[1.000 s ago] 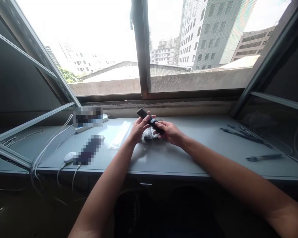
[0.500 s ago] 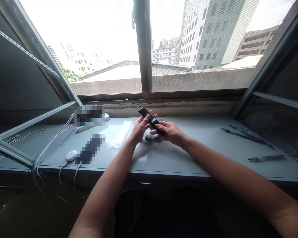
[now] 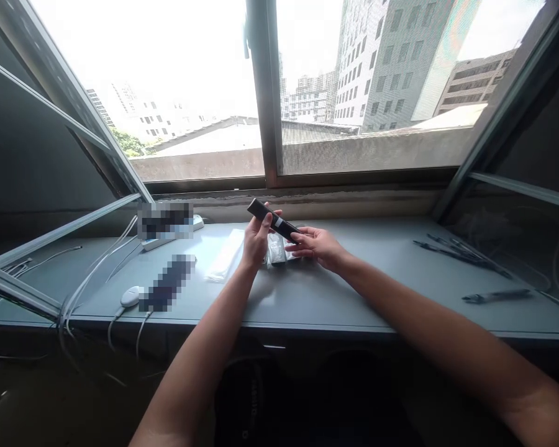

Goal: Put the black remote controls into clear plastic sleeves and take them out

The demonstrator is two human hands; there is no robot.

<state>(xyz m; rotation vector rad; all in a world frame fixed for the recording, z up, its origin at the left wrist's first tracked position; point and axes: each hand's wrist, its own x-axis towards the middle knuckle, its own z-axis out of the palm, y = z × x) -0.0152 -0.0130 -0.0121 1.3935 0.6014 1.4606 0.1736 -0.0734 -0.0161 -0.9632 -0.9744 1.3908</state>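
A slim black bar with a white label slants between my hands above the table, its left end higher than its right. What kind of thing it is I cannot make out. My left hand is closed round its left part, thumb on the upper face. At the lower right end, my right hand pinches it between thumb and fingers. Beneath the bar, partly hidden by my hands, small items in clear plastic wrap lie on the table.
Clear plastic bags lie left of my hands. Farther left are a white power strip, a round white cabled puck and a blurred-out item. Several dark pen-like sticks and a plastic-wrapped item lie at right.
The black bar has shifted left and lies at a flatter slant, with my left hand moving left along with it. More of the wrapped items below now shows. My right hand has barely moved.
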